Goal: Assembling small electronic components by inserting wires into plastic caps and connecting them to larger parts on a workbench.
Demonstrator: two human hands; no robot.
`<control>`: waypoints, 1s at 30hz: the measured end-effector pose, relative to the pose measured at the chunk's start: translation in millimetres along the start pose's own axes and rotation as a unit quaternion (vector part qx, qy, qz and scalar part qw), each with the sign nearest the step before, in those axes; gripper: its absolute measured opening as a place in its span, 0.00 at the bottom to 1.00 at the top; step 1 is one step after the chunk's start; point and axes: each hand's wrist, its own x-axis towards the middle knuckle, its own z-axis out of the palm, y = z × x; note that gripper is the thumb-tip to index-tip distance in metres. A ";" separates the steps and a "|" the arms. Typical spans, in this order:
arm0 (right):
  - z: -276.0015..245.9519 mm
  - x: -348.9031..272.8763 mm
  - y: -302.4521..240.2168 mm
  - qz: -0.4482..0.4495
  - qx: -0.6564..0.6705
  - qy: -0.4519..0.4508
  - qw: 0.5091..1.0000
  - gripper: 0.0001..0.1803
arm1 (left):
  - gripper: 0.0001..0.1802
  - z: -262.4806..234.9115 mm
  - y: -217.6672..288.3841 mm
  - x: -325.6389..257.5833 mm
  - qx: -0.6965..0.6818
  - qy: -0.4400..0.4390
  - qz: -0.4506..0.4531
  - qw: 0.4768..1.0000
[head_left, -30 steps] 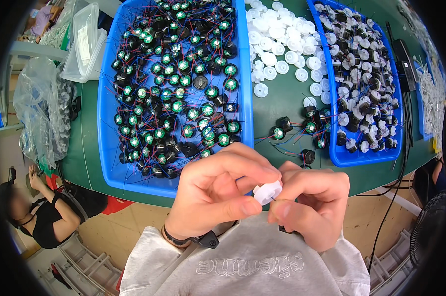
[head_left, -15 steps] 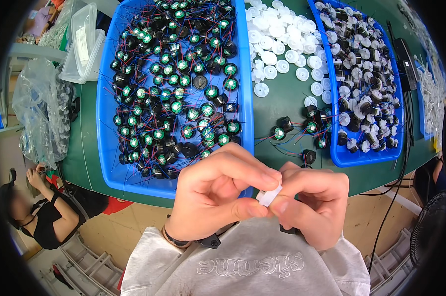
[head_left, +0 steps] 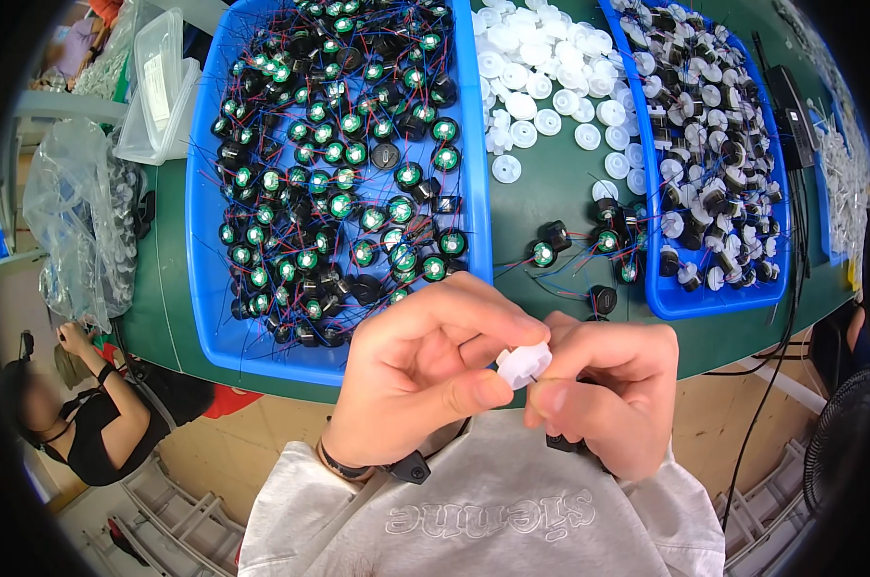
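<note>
My left hand (head_left: 420, 361) pinches a white plastic disc (head_left: 524, 364) with a stepped hub between thumb and forefinger, tilted in front of my chest. Close beside it, my right hand (head_left: 613, 389) is closed, thumb against forefinger. A thin dark strand, which looks like a wire, shows between the right fingertips and the disc; the rest of what that hand holds is hidden. Just beyond my hands, several black round motors (head_left: 603, 299) with green-and-white ends and thin red and blue wires lie on the green table (head_left: 550, 207).
A large blue tray (head_left: 484, 192) of wired black motors stands at left. White discs (head_left: 547, 122) are heaped beyond my hands. A second blue tray (head_left: 718, 306) at right holds motors with white discs. Clear plastic boxes (head_left: 161, 91), a plastic bag (head_left: 79, 212) and a seated person (head_left: 117, 423) are leftward.
The white disc has turned to show its stepped face. My right fingertips have drawn slightly back from it, and a thin dark strand now shows between them.
</note>
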 end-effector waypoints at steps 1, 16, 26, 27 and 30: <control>0.0 0.2 -0.4 0.003 0.002 -0.002 1.000 0.02 | 0.15 0.0 -0.1 0.3 0.001 0.000 0.001 1.000; 1.2 1.2 3.7 -0.056 -0.022 0.010 0.998 0.01 | 0.15 0.5 0.7 0.8 -0.013 0.006 -0.009 1.000; 2.7 0.5 8.9 -0.081 -0.020 0.034 0.996 0.01 | 0.17 0.0 -0.5 0.6 0.005 0.013 -0.001 1.000; 2.5 0.5 9.9 -0.089 -0.028 0.036 0.995 0.01 | 0.17 -0.1 -1.0 0.4 0.002 0.013 0.001 1.000; 2.6 1.0 9.0 -0.113 -0.069 0.033 0.991 0.02 | 0.18 0.0 -1.4 -0.6 -0.002 0.015 0.012 1.000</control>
